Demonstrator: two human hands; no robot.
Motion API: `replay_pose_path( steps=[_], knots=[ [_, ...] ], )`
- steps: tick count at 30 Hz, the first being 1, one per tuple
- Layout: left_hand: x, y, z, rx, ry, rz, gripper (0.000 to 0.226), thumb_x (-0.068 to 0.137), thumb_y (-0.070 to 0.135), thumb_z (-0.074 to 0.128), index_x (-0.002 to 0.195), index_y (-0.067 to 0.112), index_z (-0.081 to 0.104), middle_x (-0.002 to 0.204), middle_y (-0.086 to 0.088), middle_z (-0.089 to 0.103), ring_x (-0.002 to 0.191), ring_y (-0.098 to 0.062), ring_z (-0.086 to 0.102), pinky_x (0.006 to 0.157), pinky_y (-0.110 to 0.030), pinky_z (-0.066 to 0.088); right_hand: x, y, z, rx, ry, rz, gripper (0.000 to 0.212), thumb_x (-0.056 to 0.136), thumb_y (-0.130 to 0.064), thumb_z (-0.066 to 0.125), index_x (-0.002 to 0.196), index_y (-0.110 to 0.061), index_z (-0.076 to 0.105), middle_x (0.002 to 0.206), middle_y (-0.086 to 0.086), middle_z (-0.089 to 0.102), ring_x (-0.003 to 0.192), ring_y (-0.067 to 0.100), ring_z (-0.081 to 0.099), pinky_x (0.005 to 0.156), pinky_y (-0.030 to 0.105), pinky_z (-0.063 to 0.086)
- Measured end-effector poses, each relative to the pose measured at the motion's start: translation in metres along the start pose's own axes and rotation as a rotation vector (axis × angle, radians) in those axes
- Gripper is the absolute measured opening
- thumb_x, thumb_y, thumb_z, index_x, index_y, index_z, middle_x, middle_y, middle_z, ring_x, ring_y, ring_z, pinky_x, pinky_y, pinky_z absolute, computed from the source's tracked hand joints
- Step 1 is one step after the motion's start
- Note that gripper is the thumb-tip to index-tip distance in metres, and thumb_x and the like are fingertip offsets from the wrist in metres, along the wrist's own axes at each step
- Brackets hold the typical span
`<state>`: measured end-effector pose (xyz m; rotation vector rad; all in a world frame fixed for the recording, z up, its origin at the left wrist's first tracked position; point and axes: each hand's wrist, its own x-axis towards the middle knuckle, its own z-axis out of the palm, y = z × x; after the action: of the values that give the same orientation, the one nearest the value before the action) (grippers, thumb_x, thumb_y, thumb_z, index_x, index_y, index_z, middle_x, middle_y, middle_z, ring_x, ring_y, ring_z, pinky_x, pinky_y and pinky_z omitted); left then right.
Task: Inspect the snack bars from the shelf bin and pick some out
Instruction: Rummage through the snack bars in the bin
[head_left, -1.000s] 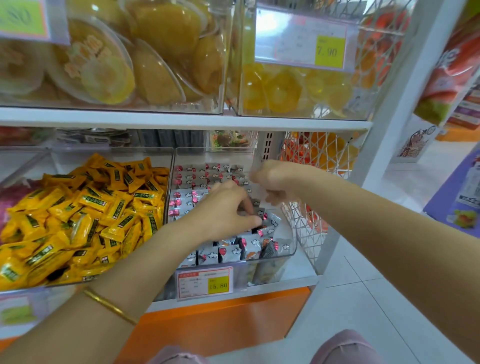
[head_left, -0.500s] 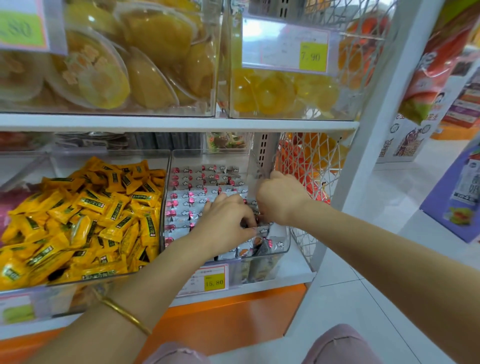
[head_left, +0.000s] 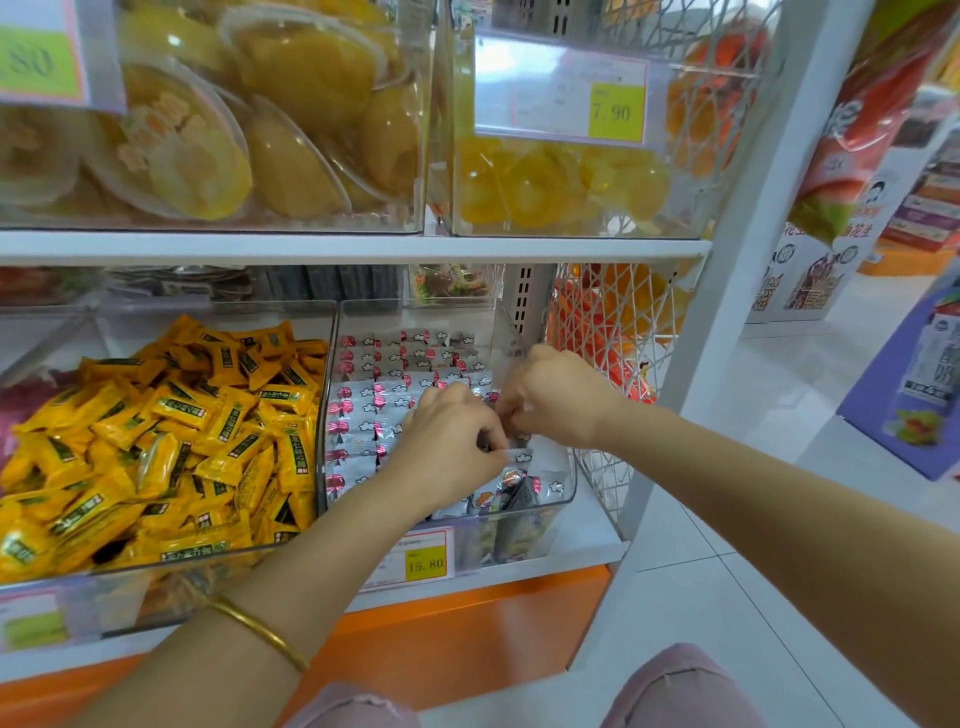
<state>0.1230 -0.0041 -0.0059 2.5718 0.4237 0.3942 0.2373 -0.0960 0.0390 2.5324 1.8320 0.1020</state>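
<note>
In the shelf bin (head_left: 563, 486) the snack bars (head_left: 363, 410) lie crosswise, right beneath me. My left hand (head_left: 452, 441) pinches one; my right hand (head_left: 556, 405) is curled, its grip hidden.

Snack shop for sure: clear shelf bins (head_left: 563, 501) of wrapped sweets (head_left: 156, 441), 7.90 price tag (head_left: 616, 111) at 1 o'clock, 15.80 tag (head_left: 426, 564) at 6.

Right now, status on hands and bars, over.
Left hand and right hand curled over bars in right bin, grips hidden. Bars lie in rows, none lifted clear. Nothing in the way.
</note>
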Motion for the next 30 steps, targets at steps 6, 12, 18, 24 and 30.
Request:
replay_pose_path(
  steps=[6,12,18,24,30],
  knots=[
    [0.002,-0.002,-0.001,-0.018,-0.034,-0.006,0.006,0.084,0.024,0.062,0.080,0.023,0.067,0.103,0.005,0.048,0.107,-0.018,0.035,0.097,-0.036,0.033,-0.024,0.008,-0.016,-0.032,0.079,-0.041,0.012,0.082,-0.032,0.066,0.088,-0.025,0.073,0.090,-0.012,0.062,0.090,0.014,0.037,0.075,0.030,0.038],
    [0.015,-0.001,-0.003,-0.037,0.048,0.062,0.010,0.086,0.016,0.055,0.087,0.022,0.062,0.076,0.017,0.047,0.087,-0.017,0.046,0.081,-0.034,0.043,-0.034,0.001,-0.006,-0.121,-0.017,-0.083,0.020,0.083,-0.037,0.057,0.091,-0.029,0.073,0.096,-0.009,0.061,0.091,0.014,0.034,0.077,0.032,0.036],
    [0.034,0.004,0.003,0.099,-0.084,0.125,0.016,0.085,0.016,0.060,0.100,0.017,0.064,0.083,0.005,0.050,0.080,-0.016,0.049,0.076,-0.033,0.045,-0.039,0.003,-0.002,-0.179,-0.079,-0.122,0.019,0.080,-0.039,0.060,0.090,-0.030,0.072,0.097,-0.013,0.062,0.086,0.012,0.027,0.076,0.031,0.031],
    [0.038,0.010,0.001,0.148,-0.132,0.117,0.011,0.081,0.007,0.057,0.074,0.015,0.053,0.080,-0.003,0.051,0.077,-0.024,0.050,0.067,-0.035,0.044,-0.038,0.000,0.005,-0.130,-0.017,-0.141,0.014,0.085,-0.039,0.059,0.092,-0.032,0.069,0.097,-0.015,0.063,0.085,0.010,0.023,0.070,0.029,0.018],
    [0.034,0.008,-0.005,0.184,-0.169,0.122,0.021,0.087,0.011,0.050,0.072,0.022,0.039,0.080,-0.001,0.052,0.075,-0.022,0.049,0.067,-0.037,0.045,-0.041,0.002,0.010,-0.079,-0.010,-0.130,0.017,0.087,-0.042,0.058,0.095,-0.031,0.068,0.102,-0.016,0.065,0.099,0.011,0.033,0.075,0.029,0.023]
  ],
)
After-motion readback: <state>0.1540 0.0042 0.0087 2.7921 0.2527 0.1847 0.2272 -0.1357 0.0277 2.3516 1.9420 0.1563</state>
